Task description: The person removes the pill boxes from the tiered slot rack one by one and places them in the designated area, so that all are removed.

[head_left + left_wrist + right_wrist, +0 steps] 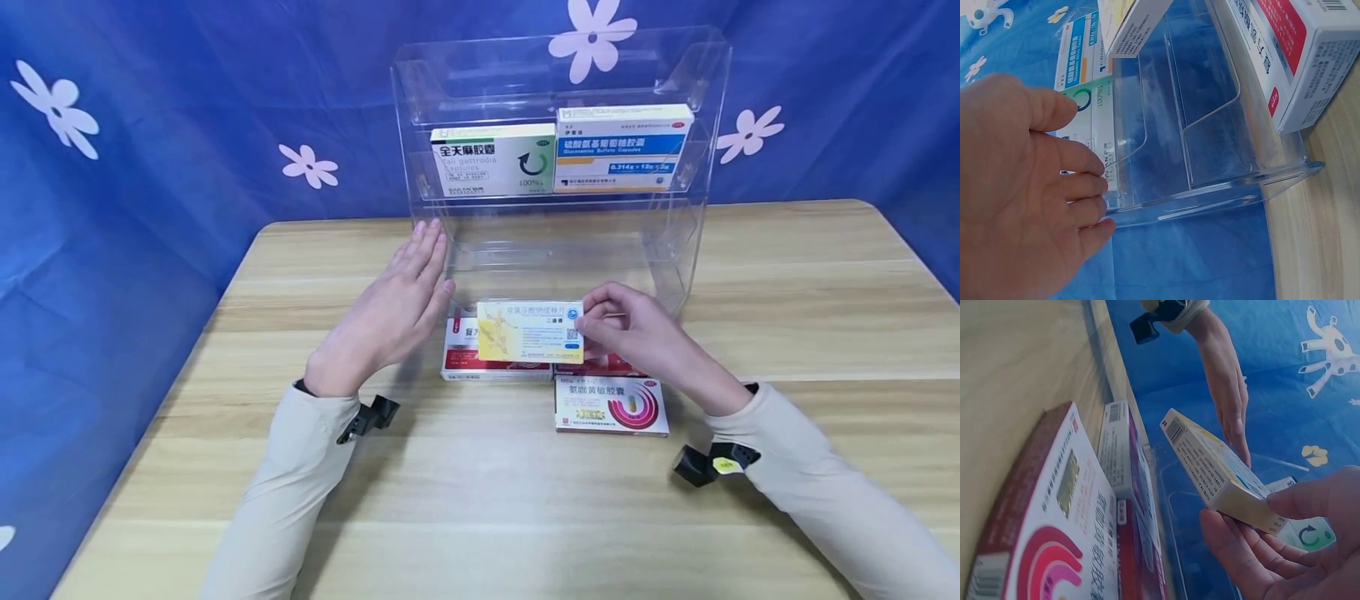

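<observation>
Nearest, pink-ring box (611, 406) on tbl (465, 500). Beyond, R hand (633, 329) pinches yellow box (517, 333) by its R end, held up before clear rack (555, 252), apart from red/white box (461, 354). Prob. best: light pinch, box level, L end clear of rack. Long axis runs L–R, approx. parallel w/ rack; printed face points nearside, text upright. L hand (393, 300), fingers straight, is by rack's L side; contact unclear.

The table (480, 508) (wood-grained) bears a clear rack (551, 229); three red-and-white boxes (611, 406) sit in front of it.
</observation>
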Tool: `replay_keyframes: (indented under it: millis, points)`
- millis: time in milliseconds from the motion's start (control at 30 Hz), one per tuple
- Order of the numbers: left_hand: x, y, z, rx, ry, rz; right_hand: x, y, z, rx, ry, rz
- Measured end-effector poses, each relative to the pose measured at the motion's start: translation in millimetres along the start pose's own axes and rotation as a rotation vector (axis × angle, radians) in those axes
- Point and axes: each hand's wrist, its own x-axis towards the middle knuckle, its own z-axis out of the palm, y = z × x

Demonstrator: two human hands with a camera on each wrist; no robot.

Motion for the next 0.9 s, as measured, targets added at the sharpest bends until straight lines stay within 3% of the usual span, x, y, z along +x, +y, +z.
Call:
replay_keyframes:
  millis: [900]
  points:
    - [2.2, -2.3, 0.9, -0.003, -0.001, 0.008, -0.5, 2.8, 8.3, 0.003, -0.060, -0.014]
